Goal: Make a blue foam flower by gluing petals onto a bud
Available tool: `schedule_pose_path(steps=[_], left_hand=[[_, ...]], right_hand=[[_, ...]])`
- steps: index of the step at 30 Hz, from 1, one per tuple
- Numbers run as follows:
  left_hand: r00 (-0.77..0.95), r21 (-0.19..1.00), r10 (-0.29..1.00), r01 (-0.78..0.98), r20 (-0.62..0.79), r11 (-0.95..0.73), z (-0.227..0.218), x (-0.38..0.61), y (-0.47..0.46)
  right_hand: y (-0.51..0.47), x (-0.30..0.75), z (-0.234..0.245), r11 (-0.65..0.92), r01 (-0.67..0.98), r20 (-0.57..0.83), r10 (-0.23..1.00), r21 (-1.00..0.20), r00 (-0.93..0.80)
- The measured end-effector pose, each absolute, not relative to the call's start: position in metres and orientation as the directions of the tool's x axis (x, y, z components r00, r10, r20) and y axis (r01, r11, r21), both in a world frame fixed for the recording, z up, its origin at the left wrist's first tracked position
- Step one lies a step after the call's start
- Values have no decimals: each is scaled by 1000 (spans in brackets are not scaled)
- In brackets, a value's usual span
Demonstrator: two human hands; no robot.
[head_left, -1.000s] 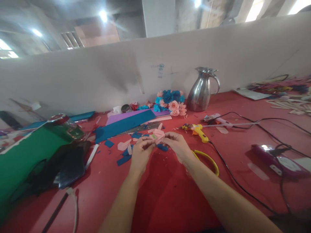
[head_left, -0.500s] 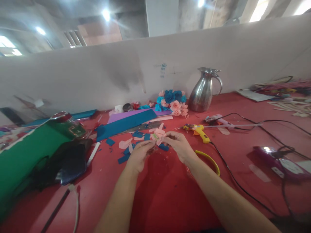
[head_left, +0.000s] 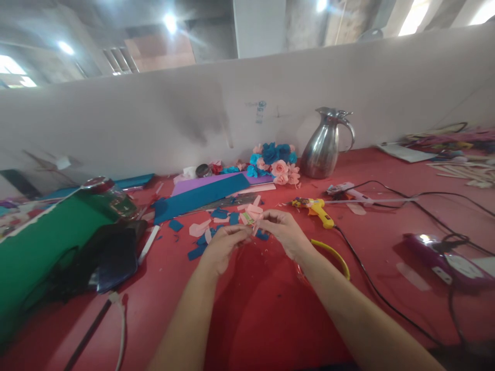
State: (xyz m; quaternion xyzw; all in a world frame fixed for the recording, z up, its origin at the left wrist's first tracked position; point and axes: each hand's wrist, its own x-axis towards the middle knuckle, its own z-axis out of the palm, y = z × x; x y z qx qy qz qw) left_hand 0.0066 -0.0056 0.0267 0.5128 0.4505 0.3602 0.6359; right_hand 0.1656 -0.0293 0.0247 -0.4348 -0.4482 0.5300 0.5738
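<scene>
Both my hands meet over the red table [head_left: 270,309], fingertips pinched together. My left hand [head_left: 224,246] and my right hand [head_left: 284,232] each grip a small pink paper piece [head_left: 250,218] held between them. Loose pink and blue paper scraps [head_left: 201,229] lie on the table just beyond my fingers. A yellow glue gun [head_left: 319,210] rests right of my right hand, and a yellow headband [head_left: 332,252] curves by my right wrist.
Finished pink and blue paper flowers [head_left: 276,159] sit by a steel jug [head_left: 325,144] against the white partition. Blue and purple sheets [head_left: 204,193] lie behind the scraps. A black bag [head_left: 108,257] and green sheet [head_left: 38,247] lie left; cables [head_left: 371,283] and a purple device [head_left: 444,252] right.
My hands have lowered slightly and drawn closer together, and the pink piece now shows less between my fingers. Nothing else on the table moved.
</scene>
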Motion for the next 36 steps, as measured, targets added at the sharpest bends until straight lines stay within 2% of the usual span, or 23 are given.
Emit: schedule_pose_path(steps=[8,13,17,21,27,36], left_hand=[[341,992,939,123,-43,1,27,10,-7],[215,994,972,-42,-92,104,27,10,-5],[134,977,985,-170,-106,129,22,12,-4],[101,985,993,-155,-58,73,16,16,-4],[99,983,993,-160,-71,87,16,18,-7],[87,986,994,-144,-72,84,17,17,-5]], right_hand=[[-28,164,23,55,-153,49,998,-987,39],[-28,163,21,60,-109,50,994,-992,95],[-30,156,13,65,23,65,998,-998,-21],[-31,150,5,134,119,136,991,-984,7],[-33,147,5,114,41,113,994,-993,-10],[-34,148,6,143,72,139,989,-987,-54]])
